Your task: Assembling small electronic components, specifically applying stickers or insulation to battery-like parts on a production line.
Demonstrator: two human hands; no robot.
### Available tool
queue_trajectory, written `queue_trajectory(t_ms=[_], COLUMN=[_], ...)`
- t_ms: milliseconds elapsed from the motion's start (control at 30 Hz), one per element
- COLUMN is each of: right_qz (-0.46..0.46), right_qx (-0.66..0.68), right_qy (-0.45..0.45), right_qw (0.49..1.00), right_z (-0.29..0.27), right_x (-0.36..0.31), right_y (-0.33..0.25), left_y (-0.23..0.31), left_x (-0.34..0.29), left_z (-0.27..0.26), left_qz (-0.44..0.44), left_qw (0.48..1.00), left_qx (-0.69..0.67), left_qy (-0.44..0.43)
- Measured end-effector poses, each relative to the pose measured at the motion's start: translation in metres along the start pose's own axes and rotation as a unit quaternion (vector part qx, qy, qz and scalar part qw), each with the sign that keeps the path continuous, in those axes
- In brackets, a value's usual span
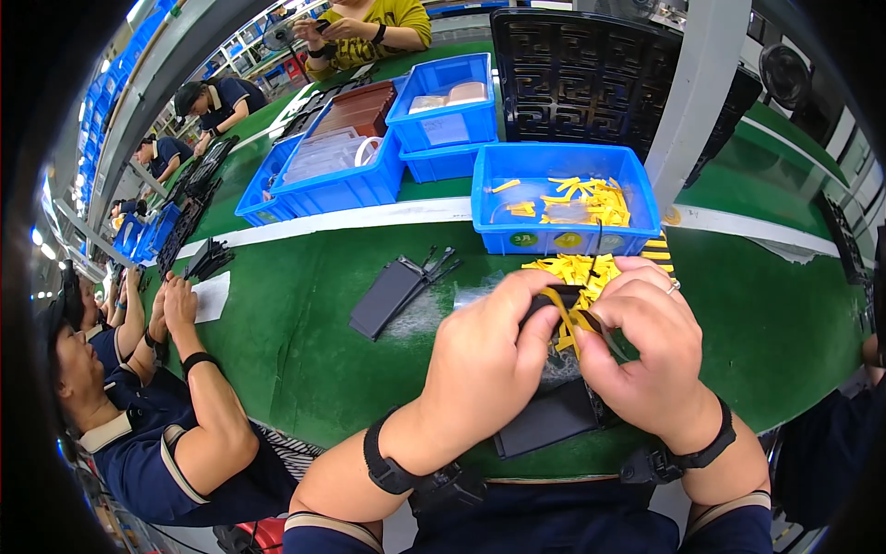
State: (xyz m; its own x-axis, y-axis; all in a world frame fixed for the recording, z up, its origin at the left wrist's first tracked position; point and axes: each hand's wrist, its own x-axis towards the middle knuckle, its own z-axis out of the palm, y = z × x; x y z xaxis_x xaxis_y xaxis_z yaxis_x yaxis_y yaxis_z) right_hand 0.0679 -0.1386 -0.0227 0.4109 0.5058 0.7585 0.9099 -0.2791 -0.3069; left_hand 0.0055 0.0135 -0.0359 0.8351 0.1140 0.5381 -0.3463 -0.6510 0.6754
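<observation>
In front of me, my left hand point(489, 360) is closed around a small black part, with a yellow strip point(555, 301) standing up at its fingertips. My right hand point(646, 346) pinches the same piece from the other side, its thumb and fingers by the strip's lower end. Much of the black part is hidden by my fingers. Beneath my hands lies a flat dark grey rectangular piece point(544, 423). Loose yellow strips point(577, 268) are heaped just beyond my fingers. Farther left rest stacked dark grey rectangular pieces point(392, 294) with short black leads.
A blue bin point(568, 242) with yellow strips stands behind the heap. More blue bins point(346, 189) hold brown and clear parts. A white post point(688, 102) rises beside a black patterned tray point(586, 78). A co-worker point(175, 425) sits at my left; another person point(369, 28) works across the green table point(305, 360).
</observation>
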Motion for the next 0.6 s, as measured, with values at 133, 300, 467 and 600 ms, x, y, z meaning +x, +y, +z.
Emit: queue_trajectory(t_ms=[133,300,467,600], right_qz=[0.198,0.144,0.203,0.249], right_qx=[0.066,0.088,0.180,0.263], right_qy=[0.153,0.081,0.097,0.085], right_qw=[0.966,0.982,0.958,0.928], right_z=[0.005,0.003,0.003,0.005], right_x=[0.001,-0.002,-0.003,-0.004], right_y=[0.013,0.024,0.026,0.027], left_y=[-0.011,-0.010,-0.009,-0.007], left_x=[0.005,0.004,0.002,0.004], left_z=[-0.005,-0.008,-0.005,-0.008], left_qz=[-0.188,-0.176,-0.161,-0.173], left_qw=[0.940,0.956,0.959,0.959], left_qx=[-0.283,-0.235,-0.230,-0.222], left_qy=[-0.028,-0.026,-0.032,-0.045])
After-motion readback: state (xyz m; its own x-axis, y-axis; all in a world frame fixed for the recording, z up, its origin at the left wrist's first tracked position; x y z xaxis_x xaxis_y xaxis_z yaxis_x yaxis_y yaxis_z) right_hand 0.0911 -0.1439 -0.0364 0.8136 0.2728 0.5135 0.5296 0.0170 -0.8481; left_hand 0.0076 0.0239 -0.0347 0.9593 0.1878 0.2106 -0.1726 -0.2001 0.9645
